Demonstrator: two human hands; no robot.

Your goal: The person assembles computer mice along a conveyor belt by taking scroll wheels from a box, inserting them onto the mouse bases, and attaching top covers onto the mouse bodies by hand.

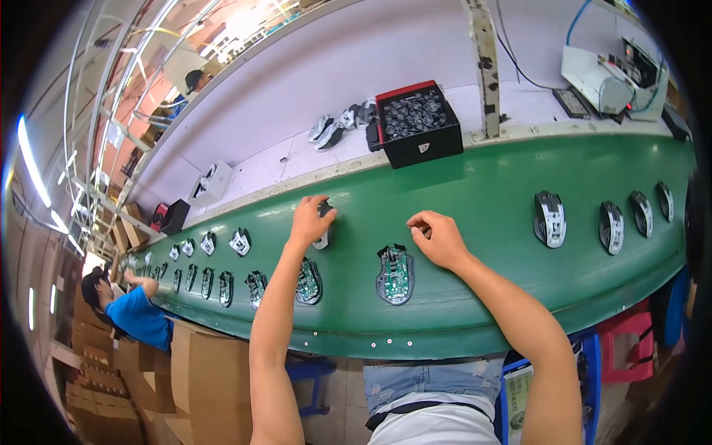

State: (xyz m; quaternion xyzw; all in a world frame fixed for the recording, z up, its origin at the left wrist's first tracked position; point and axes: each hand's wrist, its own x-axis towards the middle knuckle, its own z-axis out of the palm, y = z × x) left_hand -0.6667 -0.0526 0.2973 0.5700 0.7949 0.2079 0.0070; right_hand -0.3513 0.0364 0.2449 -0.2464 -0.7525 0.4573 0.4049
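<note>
On the green belt, my left hand [313,219] has its fingers closed over a grey-and-black mouse top shell [322,239], which it partly hides. My right hand [439,239] hovers to the right with thumb and fingers curled together; whatever they may hold is hidden. Just below and left of it lies a mouse base with a green circuit board [396,274], board side up. Another open mouse base [308,283] rests beside my left forearm, which covers part of its surroundings.
More open mouse bases [225,288] and top shells [239,242] line the belt [475,297] leftward. Several assembled-looking mice [550,220] lie rightward. A black box of small dark parts [424,148] stands on the back ledge. A co-worker in blue [139,315] sits far left.
</note>
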